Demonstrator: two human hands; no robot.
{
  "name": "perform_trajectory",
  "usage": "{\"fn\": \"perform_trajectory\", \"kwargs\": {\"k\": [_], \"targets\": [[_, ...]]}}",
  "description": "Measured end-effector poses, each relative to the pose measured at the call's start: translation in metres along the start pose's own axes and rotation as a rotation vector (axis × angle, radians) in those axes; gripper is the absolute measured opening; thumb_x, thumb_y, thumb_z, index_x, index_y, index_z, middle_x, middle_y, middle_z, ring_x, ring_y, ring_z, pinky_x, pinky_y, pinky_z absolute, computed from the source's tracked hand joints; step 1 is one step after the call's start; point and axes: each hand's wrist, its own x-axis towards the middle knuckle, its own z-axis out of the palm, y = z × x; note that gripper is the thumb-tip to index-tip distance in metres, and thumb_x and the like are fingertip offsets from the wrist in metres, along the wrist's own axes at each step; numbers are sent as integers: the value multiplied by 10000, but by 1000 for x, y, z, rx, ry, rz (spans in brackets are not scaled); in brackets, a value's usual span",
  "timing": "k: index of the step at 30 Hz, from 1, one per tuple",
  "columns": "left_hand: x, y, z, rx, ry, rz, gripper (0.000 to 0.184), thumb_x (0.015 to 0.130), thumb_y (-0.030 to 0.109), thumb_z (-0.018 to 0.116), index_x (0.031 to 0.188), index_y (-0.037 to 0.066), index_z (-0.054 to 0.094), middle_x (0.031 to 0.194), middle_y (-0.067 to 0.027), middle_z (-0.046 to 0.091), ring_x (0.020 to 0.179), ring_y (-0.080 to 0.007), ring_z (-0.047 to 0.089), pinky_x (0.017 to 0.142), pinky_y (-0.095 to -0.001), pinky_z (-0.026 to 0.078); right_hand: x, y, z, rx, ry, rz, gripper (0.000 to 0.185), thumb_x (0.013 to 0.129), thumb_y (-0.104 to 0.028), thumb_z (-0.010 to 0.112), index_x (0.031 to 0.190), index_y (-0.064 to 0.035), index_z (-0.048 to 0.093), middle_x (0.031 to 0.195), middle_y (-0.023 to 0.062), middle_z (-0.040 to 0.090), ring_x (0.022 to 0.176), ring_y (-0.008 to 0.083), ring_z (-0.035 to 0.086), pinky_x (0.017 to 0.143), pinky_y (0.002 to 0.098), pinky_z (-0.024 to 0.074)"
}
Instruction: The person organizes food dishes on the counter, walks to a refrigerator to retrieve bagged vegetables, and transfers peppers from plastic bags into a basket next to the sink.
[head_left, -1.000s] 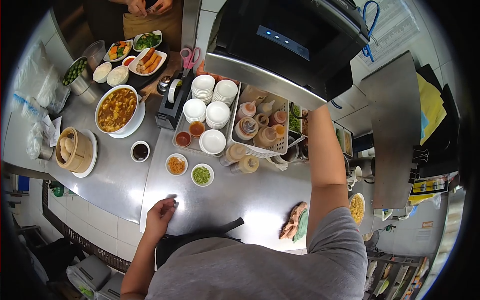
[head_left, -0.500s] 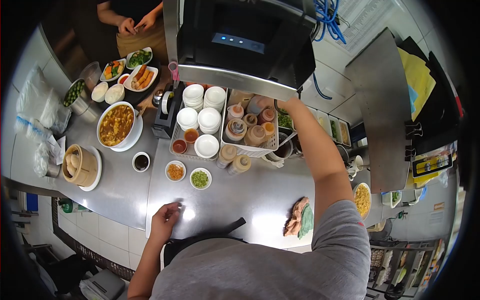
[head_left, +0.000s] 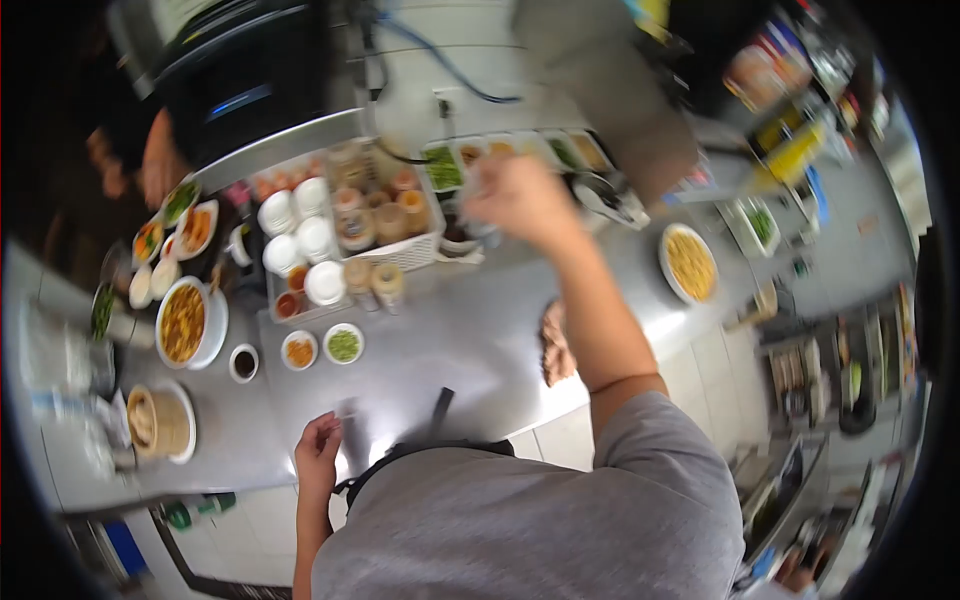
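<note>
- Above the steel counter (head_left: pixel 480 310), near its back edge, the right hand (head_left: pixel 520 200) is a blur with fingers bent leftward and down; I cannot tell whether it grips anything.
- Just left of those fingers lies a tray (head_left: pixel 445 190) of chopped greens (head_left: pixel 442 167), long axis front to back, starting a row that runs rightward.
- Near the front edge, the left hand (head_left: pixel 318 440) is loosely curled; its contents are unclear.
- Between the left hand and the greens stands a white basket (head_left: pixel 412 252) of bottles.
- Beneath the right forearm, a brown cloth (head_left: pixel 556 345), partly hidden.
</note>
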Motion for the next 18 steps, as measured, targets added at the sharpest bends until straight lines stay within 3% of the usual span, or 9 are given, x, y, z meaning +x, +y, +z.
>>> {"fn": "perform_trajectory", "kwargs": {"k": [2, 7, 9, 11, 13, 15, 16, 17, 18], "targets": [[-7, -4, 3, 9, -57, 30, 289, 881, 77, 599, 1161, 12, 575, 1039, -89, 647, 928, -144, 597, 823, -273, 470, -26, 20, 40, 49, -145, -16, 240, 629, -220, 699, 704, -8, 613, 621, 185, 584, 563, 307, 582, 559, 386, 478], [-27, -5, 7, 47, -69, 3, 292, 878, 91, 605, 1159, 17, 578, 1036, -71, 646, 904, -125, 588, 819, -256, 459, -69, 42, 124, 188, -162, 8, 236, 627, -222, 709, 726, -20, 636, 737, 196, 631, 696, 357, 613, 666, 425, 500], [-34, -8, 12, 19, -92, 27, 267, 886, 70, 595, 1147, 15, 582, 1026, -71, 646, 901, -118, 589, 819, -249, 462, -74, 42, 142, 309, -130, 16, 284, 682, -213, 692, 872, -6, 652, 816, 212, 640, 777, 359, 622, 717, 424, 503], [-38, -18, 14, 66, -98, 17, 229, 879, 84, 613, 1104, 37, 614, 988, -48, 657, 857, -103, 595, 773, -248, 485, -94, 52, 141, 292, 20, 9, 540, 777, -299, 706, 1211, -18, 549, 1081, 173, 639, 982, 303, 621, 833, 377, 490], [-40, -24, 12, 271, -144, 22, 267, 863, 226, 638, 1091, 88, 640, 948, -29, 667, 811, -110, 603, 761, -262, 495, -116, 55, 95, 284, 126, 64, 526, 802, -299, 685, 1240, -40, 553, 1209, 144, 598, 1117, 291, 563, 949, 378, 436], [-42, -22, 14, 338, -125, 90, 303, 873, 269, 628, 1114, 85, 631, 951, -34, 677, 836, -136, 629, 791, -285, 505, -136, 90, 61, 232, 264, 262, 459, 763, -166, 683, 1191, -29, 590, 1197, 145, 601, 1132, 308, 547, 968, 403, 417], [-43, -23, 16, 255, -146, 75, 320, 873, 267, 633, 1126, 72, 623, 965, -49, 678, 863, -154, 640, 814, -296, 506, -159, 191, 85, 23, 422, 183, 481, 744, -115, 668, 1204, -10, 570, 1219, 188, 575, 1146, 346, 528, 996, 429, 387], [-46, -27, 17, 244, -146, 97, 340, 869, 262, 641, 1139, 58, 614, 974, -66, 676, 883, -163, 641, 827, -296, 502, -179, 240, 76, -15, 507, 446, 495, 741, -81, 658, 1203, 48, 538, 1247, 237, 533, 1168, 371, 496, 1020, 441, 360], [-51, -17, 13, 243, -155, 95, 354, 869, 270, 638, 1152, 59, 609, 982, -75, 676, 882, -165, 639, 827, -288, 499, -198, 294, 65, -197, 552, 536, 539, 725, -58, 668, 1218, 85, 504, 1258, 265, 511, 1172, 372, 486, 1022, 436, 356]]}}
